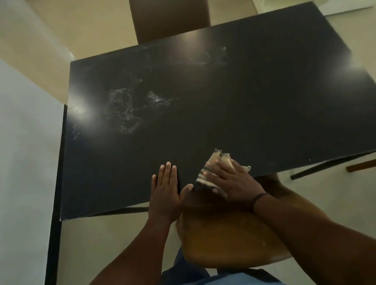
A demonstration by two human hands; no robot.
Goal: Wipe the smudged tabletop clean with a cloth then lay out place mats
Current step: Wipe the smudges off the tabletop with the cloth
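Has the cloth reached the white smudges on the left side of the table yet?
No, the cloth sits under the right hand at the near edge, far from the smudges.

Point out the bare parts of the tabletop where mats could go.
The tabletop is bare almost everywhere: the whole right half, and the far edge by the brown chair. Smudges mark the left-centre. Only the near edge is taken, by left hand, right hand and cloth.
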